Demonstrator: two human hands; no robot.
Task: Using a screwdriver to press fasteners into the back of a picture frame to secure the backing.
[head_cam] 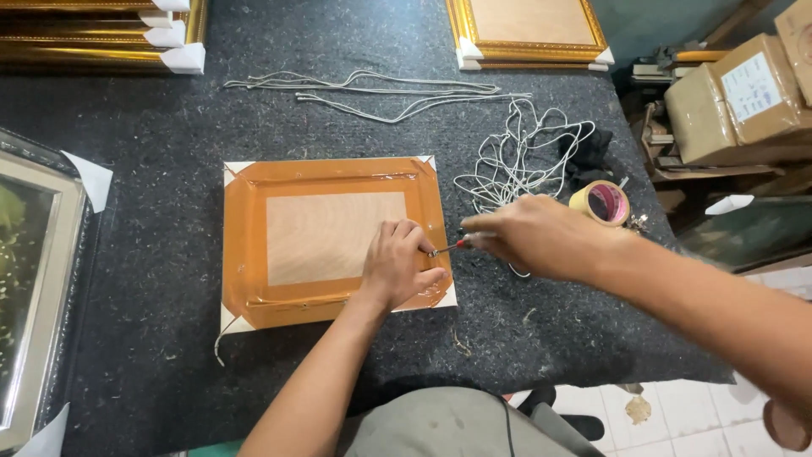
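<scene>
A picture frame [326,241] lies face down on the dark felt table [152,254], its back sealed with brown tape and white protectors on its corners. My left hand [397,267] rests on the frame's right side, fingers curled around a small metal piece at the edge. My right hand [529,237] grips a small red-handled screwdriver [457,245] whose tip touches that metal piece beside my left fingers.
A tangle of white cord [524,152] and longer cut cords [381,89] lie behind the frame. A tape roll [602,203] sits right of my right hand. Gold frames [529,34] stand at the back, a silver frame [34,279] at left, cardboard boxes [744,101] at right.
</scene>
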